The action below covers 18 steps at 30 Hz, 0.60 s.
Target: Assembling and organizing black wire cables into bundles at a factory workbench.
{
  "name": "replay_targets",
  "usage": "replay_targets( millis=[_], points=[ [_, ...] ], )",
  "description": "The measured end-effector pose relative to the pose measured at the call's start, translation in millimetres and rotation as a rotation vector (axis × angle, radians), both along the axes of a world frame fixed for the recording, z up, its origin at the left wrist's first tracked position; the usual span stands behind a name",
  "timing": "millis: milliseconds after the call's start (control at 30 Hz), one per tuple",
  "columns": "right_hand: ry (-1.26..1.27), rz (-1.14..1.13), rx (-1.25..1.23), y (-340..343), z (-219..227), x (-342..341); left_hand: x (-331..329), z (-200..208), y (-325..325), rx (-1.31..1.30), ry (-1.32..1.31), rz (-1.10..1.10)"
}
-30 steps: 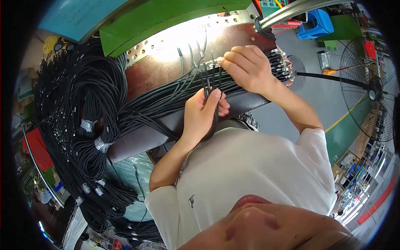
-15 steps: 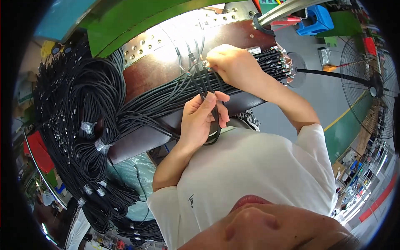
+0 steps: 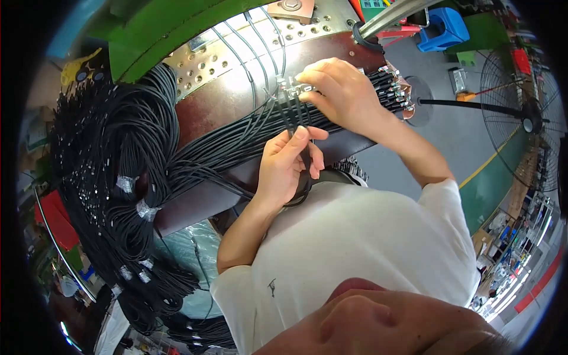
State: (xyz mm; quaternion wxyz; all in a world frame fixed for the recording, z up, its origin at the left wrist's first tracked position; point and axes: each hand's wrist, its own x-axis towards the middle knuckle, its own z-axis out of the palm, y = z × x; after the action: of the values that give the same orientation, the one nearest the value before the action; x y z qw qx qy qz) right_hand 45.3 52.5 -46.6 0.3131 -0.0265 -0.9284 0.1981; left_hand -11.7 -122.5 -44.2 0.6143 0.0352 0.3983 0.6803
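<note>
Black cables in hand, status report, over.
Left hand gripping black cables. Right hand at their shiny ends. Cable bundle lying across table beneath; no blockage visible.

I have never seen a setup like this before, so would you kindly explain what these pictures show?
There is no machine arm here: a person works with two bare hands. The view comes from a wide fisheye camera on the person's head, looking down, so straight edges bend near the rim.

On the reddish-brown bench lies a long bundle of dark cables, with a perforated metal plate beyond. More coiled cables are heaped at the left; a fan stands to the right.

The left hand grips a few black cables. The right hand is at their pale ends; glare hides whether it pinches one.
</note>
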Motion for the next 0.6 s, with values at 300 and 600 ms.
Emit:
replay_targets(
  millis=[300,600],
  points=[
    [-0.117,0.048,-0.161,12.7,-21.5,13.1,-4.1,3.2,-5.7,0.008,0.225,-0.010],
    [-0.207,0.076,-0.192,17.6,-21.9,9.7,1.1,-1.9,-5.2,0.097,0.132,-0.044]
  ],
)
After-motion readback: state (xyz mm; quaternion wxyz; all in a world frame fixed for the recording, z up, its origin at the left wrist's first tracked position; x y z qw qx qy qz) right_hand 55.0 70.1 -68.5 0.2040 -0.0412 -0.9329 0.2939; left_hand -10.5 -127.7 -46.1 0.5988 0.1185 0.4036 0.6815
